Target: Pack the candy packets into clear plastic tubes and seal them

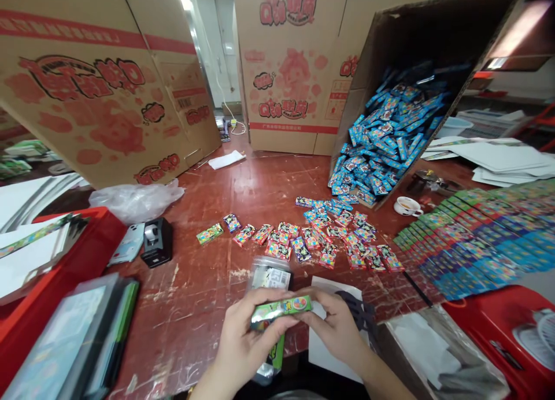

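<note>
My left hand [243, 333] is closed around the left end of a small green printed packet [281, 309]. The fingers of my right hand [333, 321] pinch the same packet at its right end, so it lies level between both hands. Under the hands is a clear plastic pouch [277, 277] with a white label, partly covered by them. Just beyond, many small packets in red wrappers [277, 250] lie loose on the dark red table, with a few purple ones [300, 249] among them. One green packet [210, 233] lies at the left end of this scatter.
A tipped cardboard box [359, 93] spills blue packets [381, 140] at the right. Large cartons [295, 36] stand behind. On the left are a tape dispenser [156, 242], a plastic bag [136, 200] and a red bin [93, 238]. A white cup [407, 206] stands near rows of colored cards [477, 238].
</note>
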A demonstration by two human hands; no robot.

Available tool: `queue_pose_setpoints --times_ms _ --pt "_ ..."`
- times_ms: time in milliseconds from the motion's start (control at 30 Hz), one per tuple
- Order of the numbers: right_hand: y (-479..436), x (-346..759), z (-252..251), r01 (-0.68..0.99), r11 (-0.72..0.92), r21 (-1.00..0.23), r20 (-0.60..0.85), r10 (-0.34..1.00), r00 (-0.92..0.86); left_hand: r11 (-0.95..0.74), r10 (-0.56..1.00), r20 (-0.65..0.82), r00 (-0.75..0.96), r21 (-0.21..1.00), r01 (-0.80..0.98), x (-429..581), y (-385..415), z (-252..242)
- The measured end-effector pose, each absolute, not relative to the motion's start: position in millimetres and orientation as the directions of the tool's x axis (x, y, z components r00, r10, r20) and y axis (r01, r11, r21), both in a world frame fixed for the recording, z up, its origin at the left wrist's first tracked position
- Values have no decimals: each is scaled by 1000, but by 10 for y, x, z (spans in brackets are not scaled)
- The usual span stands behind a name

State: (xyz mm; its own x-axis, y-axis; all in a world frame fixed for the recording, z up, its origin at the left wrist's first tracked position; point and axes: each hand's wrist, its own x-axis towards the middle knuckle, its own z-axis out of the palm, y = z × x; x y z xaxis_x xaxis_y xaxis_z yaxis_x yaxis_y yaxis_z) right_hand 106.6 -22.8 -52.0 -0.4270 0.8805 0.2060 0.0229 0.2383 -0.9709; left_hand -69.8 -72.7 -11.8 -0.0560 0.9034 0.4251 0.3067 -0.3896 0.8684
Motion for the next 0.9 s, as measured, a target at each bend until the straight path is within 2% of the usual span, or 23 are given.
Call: queue_pose_setpoints --times_ms 67,133,233,367,467,600,667,733,900 --pt "-212 1082 -536 37 220 -975 183 885 -428 -311 938 343 -53 900 305 -710 -718 -130" --pt "-183 1108 -545 -19 112 -994 107 870 -481 -267 950 305 -62 901 341 -715 -716 -178" --pt "-105 1161 -471 -131 -8 -991 71 807 -586 -307 937 348 -18 849 431 -734 -737 -264" --pt "22 1192 -182 -102 54 -993 108 751 -651 -459 882 438 176 709 536 -798 -760 -288" --pt "74 1149 19 -57 51 -997 76 699 -711 -487 861 459 221 618 617 -845 -744 -264" --pt "70 1074 71 -53 84 -995 98 746 -659 -488 851 477 221 559 670 -852 -737 -278" --pt "40 1054 39 -55 141 -989 146 794 -590 -484 839 512 186 542 687 -827 -748 -315" --pt "-8 1042 4 -6 274 -962 241 832 -499 -482 833 530 157 559 674 -786 -759 -357" --pt "-137 978 -80 191 608 -771 547 785 -290 -339 910 414 2 743 577 -641 -773 -353"
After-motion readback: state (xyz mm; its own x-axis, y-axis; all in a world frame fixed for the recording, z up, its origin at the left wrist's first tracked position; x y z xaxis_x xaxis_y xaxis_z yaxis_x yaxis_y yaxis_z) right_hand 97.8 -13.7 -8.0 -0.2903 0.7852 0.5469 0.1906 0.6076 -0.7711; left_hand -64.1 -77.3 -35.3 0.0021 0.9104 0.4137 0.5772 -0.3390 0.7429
